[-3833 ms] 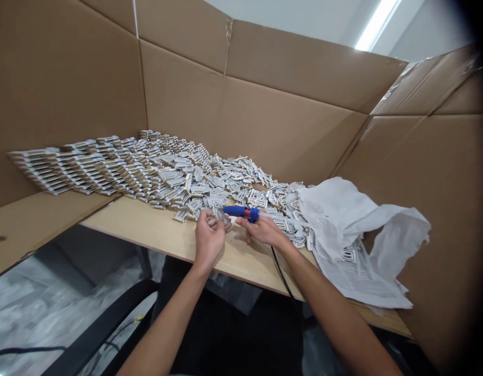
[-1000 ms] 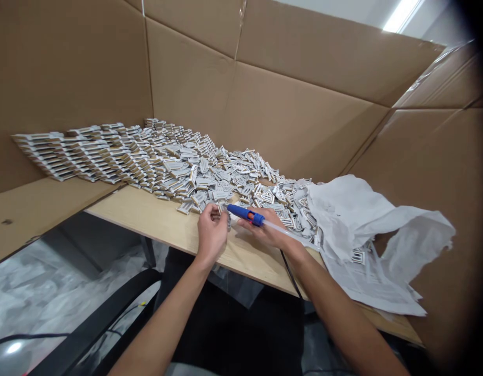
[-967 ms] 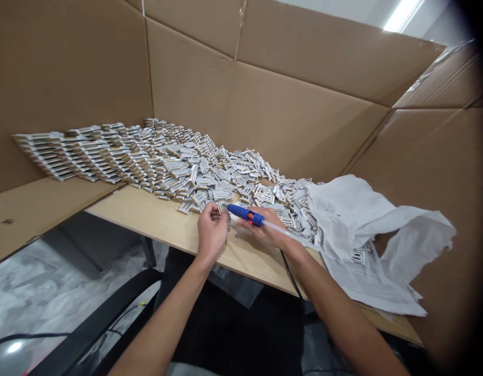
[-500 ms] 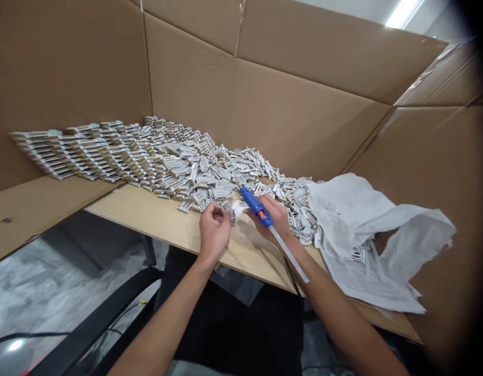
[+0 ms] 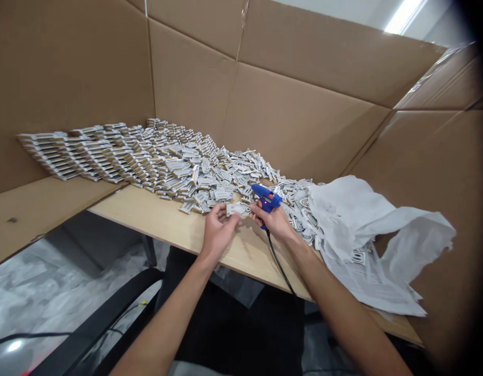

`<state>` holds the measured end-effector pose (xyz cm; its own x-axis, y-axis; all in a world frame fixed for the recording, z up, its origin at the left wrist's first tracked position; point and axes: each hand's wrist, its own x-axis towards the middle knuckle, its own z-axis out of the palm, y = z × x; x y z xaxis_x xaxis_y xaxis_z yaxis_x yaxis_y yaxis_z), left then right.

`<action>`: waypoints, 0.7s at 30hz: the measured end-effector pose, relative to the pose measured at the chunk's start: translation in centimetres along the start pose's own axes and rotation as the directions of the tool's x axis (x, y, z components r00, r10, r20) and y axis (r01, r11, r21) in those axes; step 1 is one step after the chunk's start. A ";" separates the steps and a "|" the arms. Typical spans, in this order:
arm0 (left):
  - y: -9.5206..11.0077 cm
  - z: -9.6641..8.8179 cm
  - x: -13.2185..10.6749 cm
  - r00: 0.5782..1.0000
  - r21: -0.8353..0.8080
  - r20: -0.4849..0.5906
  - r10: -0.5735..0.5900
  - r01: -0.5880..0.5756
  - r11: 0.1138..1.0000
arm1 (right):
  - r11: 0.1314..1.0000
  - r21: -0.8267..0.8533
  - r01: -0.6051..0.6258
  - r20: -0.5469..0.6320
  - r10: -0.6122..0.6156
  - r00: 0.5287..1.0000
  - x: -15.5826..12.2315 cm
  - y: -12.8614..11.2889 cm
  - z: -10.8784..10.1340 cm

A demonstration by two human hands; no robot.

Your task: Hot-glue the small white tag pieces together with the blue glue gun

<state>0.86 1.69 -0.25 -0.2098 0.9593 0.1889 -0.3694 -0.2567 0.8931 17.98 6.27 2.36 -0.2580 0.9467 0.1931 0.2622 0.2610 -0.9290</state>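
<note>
Now the small grey-and-white openwork piece (image 5: 238,209) lies lengthwise between both hands, above the front of the pale wooden tabletop (image 5: 147,211); the left grip (image 5: 220,230) pinches one end between thumb and fingers, while the right grip (image 5: 277,222), wrapped round the handle of a blue plastic glue gun (image 5: 260,190) with an orange inset, also brings its fingertips to the other end, apparently touching it; half a second ago the gun slanted back, its translucent stick lying along the right forearm, whereas it has now swung so that its handle and black cable (image 5: 278,261) show; its nozzle points leftward, apart from the piece in this view; that suggests fingers, rather than nozzle, are working the piece at present; any glue on it is too small to make out; behind lies a loose heap of similar grey-and-white pieces (image 5: 225,177), with a crumpled white sheet (image 5: 343,209) to the right.
</note>
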 end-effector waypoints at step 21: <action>2.2 0.3 1.6 0.938 -0.225 -0.143 -0.316 0.280 0.933 | 0.953 0.301 0.013 -0.198 0.049 0.979 0.3 -1.0 -0.5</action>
<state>0.00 2.69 2.10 -0.2094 0.9641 -0.1631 -0.6074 0.0024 0.7944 18.05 6.42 3.50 -0.0560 0.9769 0.2062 -0.0337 0.2045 -0.9783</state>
